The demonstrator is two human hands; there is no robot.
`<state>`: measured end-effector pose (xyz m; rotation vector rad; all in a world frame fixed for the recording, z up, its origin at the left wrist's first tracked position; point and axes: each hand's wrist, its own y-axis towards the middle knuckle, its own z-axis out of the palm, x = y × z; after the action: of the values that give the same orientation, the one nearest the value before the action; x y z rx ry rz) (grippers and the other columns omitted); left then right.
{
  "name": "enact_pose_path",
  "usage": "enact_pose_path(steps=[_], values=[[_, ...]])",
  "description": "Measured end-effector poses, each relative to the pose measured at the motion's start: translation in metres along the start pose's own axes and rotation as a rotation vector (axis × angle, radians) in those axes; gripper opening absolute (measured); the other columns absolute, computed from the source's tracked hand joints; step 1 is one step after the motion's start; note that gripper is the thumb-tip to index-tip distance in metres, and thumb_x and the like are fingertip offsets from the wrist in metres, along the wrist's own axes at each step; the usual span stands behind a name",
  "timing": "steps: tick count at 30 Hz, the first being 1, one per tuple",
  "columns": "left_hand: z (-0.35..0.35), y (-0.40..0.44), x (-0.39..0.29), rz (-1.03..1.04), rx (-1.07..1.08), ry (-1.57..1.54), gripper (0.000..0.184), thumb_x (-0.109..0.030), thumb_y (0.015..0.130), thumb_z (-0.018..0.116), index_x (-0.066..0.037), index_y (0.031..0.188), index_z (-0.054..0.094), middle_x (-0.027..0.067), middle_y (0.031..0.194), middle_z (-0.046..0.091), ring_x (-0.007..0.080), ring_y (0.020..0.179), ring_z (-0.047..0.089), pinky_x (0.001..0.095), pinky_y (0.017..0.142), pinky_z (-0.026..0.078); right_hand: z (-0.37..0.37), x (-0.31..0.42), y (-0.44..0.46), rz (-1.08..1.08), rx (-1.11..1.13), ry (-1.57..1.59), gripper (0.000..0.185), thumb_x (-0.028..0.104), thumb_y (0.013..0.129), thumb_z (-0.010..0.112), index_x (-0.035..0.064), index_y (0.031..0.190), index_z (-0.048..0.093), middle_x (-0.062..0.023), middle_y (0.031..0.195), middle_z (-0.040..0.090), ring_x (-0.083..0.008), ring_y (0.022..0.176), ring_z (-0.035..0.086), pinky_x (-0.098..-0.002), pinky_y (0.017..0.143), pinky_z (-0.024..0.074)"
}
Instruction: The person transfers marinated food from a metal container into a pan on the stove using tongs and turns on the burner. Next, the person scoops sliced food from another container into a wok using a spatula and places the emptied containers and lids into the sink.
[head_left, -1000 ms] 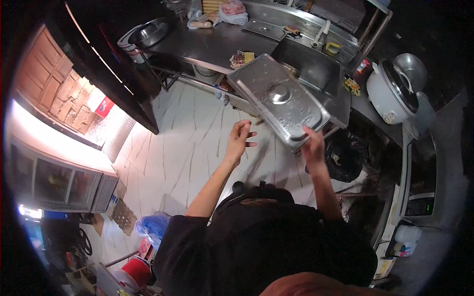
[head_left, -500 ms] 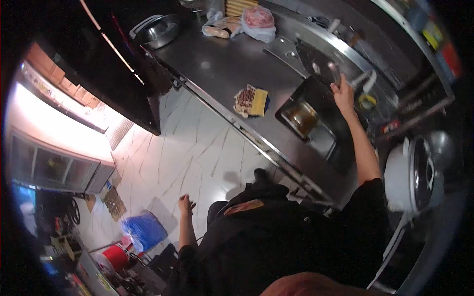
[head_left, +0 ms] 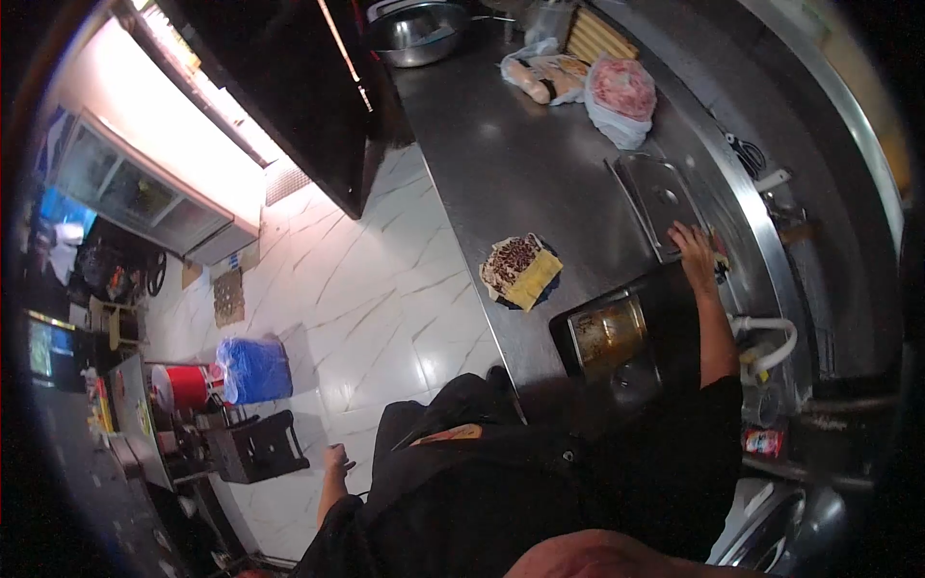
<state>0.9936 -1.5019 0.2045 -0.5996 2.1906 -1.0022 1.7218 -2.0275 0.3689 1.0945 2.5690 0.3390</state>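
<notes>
My right hand (head_left: 694, 255) is stretched out, fingers spread, at the near end of a shiny rectangular metal lid or tray (head_left: 665, 197) on the steel counter. Its fingertips seem to touch that metal edge; nothing shows in its grasp. My left hand (head_left: 337, 460) hangs low at my side over the floor, fingers loosely bent and apart, holding nothing. Below the right hand is a dark sink-like recess (head_left: 665, 299) with a metal pan (head_left: 609, 335) of brownish liquid in it. Left of the recess lies a folded yellow cloth (head_left: 532, 281) with a dark-speckled, pale piece beside it.
At the counter's far end are a steel bowl (head_left: 419, 34), a packaged pale item (head_left: 544, 75) and a bag of pink meat-like stuff (head_left: 621, 91). Scissors (head_left: 745, 154) lie by the wall. A white curved pipe (head_left: 780, 337) is at right. A blue bag (head_left: 252, 369) stands across the floor.
The view has turned, shifting the counter. My right hand was raised with a shiny, handle-like thing at its fingers; now it is spread by the metal lid or tray. My left hand still hangs.
</notes>
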Motion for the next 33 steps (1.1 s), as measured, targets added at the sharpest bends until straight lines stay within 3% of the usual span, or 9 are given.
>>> enact_pose_path(steps=[9,10,11,14,17,20,22,28,33], values=[[-0.015,-0.013,0.049,0.111,-0.13,-0.069,0.013,-0.012,0.075,0.05,-0.006,0.065,0.053,0.0044,0.055,0.042,0.019,0.049,0.043,0.0447,0.05,0.052,0.056,-0.034,-0.031,0.409,0.297,-0.011,0.03,0.018,0.092,0.043,0.0187,0.121,0.048,-0.0058,0.123,0.053,-0.0271,0.113,0.05,-0.0436,0.101,0.0335],[-0.029,0.019,0.075,0.057,-0.029,-0.028,0.02,-0.021,0.083,0.051,-0.004,0.094,0.052,0.0112,0.076,0.046,0.0262,0.066,0.05,0.0459,0.049,0.051,0.059,-0.033,-0.023,0.528,0.474,-0.045,0.039,0.023,0.09,0.047,0.0199,0.128,0.04,-0.0094,0.126,0.05,-0.0284,0.116,0.048,-0.0483,0.098,0.034],[-0.024,0.005,0.081,0.122,-0.076,-0.164,0.023,-0.017,0.078,0.051,-0.006,0.058,0.048,0.0043,0.051,0.04,0.0193,0.045,0.04,0.0381,0.041,0.043,0.063,-0.034,-0.018,0.63,0.665,-0.096,0.051,0.027,0.087,0.05,0.021,0.135,0.033,-0.013,0.129,0.047,-0.0297,0.118,0.045,-0.0529,0.096,0.0345],[-0.043,-0.01,0.111,0.202,-0.131,0.012,0.019,-0.02,0.079,0.054,-0.003,0.072,0.057,0.0068,0.058,0.048,0.0184,0.051,0.048,0.0398,0.045,0.046,0.088,-0.058,-0.02,0.296,0.517,-0.024,0.046,0.029,0.09,0.042,0.019,0.135,0.036,-0.0094,0.129,0.048,-0.0323,0.11,0.052,-0.0582,0.094,0.0326],[-0.037,-0.031,0.121,-0.038,-0.248,-0.144,0.028,-0.022,0.081,0.052,-0.003,0.1,0.061,0.0134,0.09,0.06,0.025,0.074,0.06,0.0426,0.06,0.057,0.138,-0.064,0.008,0.54,0.379,-0.33,0.045,0.023,0.091,0.04,0.0215,0.136,0.034,-0.0124,0.141,0.032,-0.0349,0.12,0.043,-0.0592,0.09,0.0378],[-0.05,-0.027,0.164,-0.107,-0.321,-0.207,0.029,-0.021,0.082,0.052,-0.004,0.104,0.059,0.0152,0.1,0.061,0.0288,0.082,0.063,0.0423,0.058,0.058,0.041,0.091,0.055,0.395,0.355,-0.659,0.049,0.019,0.091,0.038,0.0209,0.139,0.028,-0.0113,0.141,0.031,-0.0348,0.125,0.035,-0.058,0.085,0.041],[-0.071,-0.021,0.194,-0.182,-0.316,-0.259,0.028,-0.019,0.082,0.051,-0.005,0.105,0.059,0.0152,0.104,0.06,0.0299,0.085,0.063,0.0417,0.057,0.058,0.087,0.122,0.085,0.041,-0.333,-0.292,0.055,0.016,0.088,0.043,0.0234,0.14,0.025,-0.0102,0.145,0.023,-0.0322,0.13,0.028,-0.062,0.084,0.0393],[-0.132,-0.002,0.333,-0.271,-0.431,-0.436,0.028,-0.019,0.085,0.048,-0.004,0.105,0.06,0.0159,0.101,0.061,0.031,0.07,0.065,0.0374,0.047,0.055,-0.069,0.521,0.078,-0.103,-0.005,0.116,0.069,0.014,0.08,0.055,0.0225,0.141,0.023,-0.0139,0.148,0.013,-0.0285,0.136,0.019,-0.0673,0.094,0.0227],[-0.19,-0.001,0.423,-0.416,-0.418,-0.48,0.027,-0.02,0.085,0.048,-0.005,0.102,0.061,0.0158,0.096,0.063,0.0291,0.061,0.065,0.0357,0.044,0.054,-0.089,0.767,-0.019,-0.738,0.008,0.507,0.073,0.012,0.072,0.064,0.0178,0.137,0.031,-0.0143,0.149,0.01,-0.0323,0.134,0.02,-0.0663,0.094,0.0232]])
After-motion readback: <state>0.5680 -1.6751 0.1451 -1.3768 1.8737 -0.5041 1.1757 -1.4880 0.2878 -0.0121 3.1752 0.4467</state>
